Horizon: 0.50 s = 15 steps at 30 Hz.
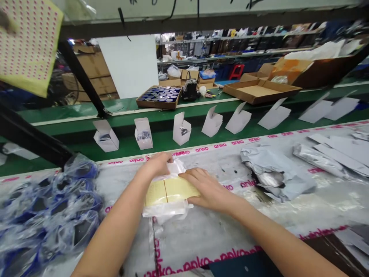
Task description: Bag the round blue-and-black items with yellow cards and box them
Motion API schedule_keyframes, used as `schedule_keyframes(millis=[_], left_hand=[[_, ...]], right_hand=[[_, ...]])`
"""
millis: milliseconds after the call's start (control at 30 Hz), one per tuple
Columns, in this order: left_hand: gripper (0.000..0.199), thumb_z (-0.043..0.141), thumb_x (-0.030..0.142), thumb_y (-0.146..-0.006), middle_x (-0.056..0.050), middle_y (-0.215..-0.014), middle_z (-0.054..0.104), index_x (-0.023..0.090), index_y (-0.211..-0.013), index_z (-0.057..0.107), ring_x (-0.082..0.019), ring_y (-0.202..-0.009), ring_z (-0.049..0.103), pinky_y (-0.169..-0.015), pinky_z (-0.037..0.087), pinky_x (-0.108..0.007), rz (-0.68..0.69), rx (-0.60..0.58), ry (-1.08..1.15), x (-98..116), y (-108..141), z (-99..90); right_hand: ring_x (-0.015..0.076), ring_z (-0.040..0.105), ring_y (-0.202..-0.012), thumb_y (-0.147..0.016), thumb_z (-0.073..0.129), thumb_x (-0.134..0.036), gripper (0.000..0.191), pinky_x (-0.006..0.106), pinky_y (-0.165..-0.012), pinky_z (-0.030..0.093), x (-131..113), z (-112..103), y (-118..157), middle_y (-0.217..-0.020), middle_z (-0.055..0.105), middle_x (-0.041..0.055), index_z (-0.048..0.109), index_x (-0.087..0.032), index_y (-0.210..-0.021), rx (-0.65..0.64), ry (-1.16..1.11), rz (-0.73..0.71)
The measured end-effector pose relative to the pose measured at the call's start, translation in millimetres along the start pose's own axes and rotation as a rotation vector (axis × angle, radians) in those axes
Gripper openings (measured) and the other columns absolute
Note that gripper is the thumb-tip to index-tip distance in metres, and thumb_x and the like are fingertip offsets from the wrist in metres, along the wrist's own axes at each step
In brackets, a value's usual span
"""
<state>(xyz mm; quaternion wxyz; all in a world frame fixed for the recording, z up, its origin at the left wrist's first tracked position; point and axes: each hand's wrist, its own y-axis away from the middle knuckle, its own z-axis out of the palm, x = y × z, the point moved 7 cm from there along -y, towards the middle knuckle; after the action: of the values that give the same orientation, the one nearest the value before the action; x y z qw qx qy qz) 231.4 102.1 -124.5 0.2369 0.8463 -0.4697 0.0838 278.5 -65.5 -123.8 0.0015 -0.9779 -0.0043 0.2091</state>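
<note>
In front of me on the bench lies a flat yellow packet (pixel 174 190) with a brown line across it, with whitish plastic wrapping (pixel 165 209) around its near and far edges. My left hand (pixel 157 165) is at its far left corner, fingers bent down onto the white wrapping; their tips are partly hidden. Over the packet's right end curls my right hand (pixel 207 188), fingers on top and thumb at the near side. Just beyond, white open-lidded boxes stand in a row, the nearest being one box (pixel 182 132) with a dark item inside.
Several blue items in clear bags (pixel 57 215) crowd the left. At right lie a torn grey plastic bag (pixel 276 173) and white flat cards (pixel 343 154). A carton of round blue-rimmed pieces (pixel 160 96) and a shallow carton (pixel 261 90) stand behind. A black post (pixel 80 77) rises at left.
</note>
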Motion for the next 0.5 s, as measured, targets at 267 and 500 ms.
schedule_keyframes(millis=[267,500], left_hand=[[0.049,0.059,0.007,-0.079,-0.008,-0.127,0.06,0.024,-0.125,0.058,-0.029,-0.124,0.054,-0.105,0.04,-0.045,-0.024,0.254,0.009,-24.0,43.8,-15.2],[0.006,0.059,0.024,-0.093,-0.002,-0.099,0.069,0.023,-0.098,0.063,-0.021,-0.095,0.062,-0.089,0.046,-0.037,0.103,0.428,0.295,-21.4,133.1,16.6]], right_hand=[[0.0333,0.044,-0.133,-0.084,0.076,-0.049,0.064,0.053,-0.11,0.038,-5.1,-3.9,-24.7,-0.141,0.054,0.0115,0.055,-0.025,-0.139,-0.101,-0.09,-0.088],[0.0263,0.057,-0.108,-0.095,0.061,-0.017,0.012,0.046,-0.096,0.047,-36.8,2.9,-30.3,-0.111,0.065,0.01,0.071,-0.018,-0.1,-0.014,-0.008,-0.217]])
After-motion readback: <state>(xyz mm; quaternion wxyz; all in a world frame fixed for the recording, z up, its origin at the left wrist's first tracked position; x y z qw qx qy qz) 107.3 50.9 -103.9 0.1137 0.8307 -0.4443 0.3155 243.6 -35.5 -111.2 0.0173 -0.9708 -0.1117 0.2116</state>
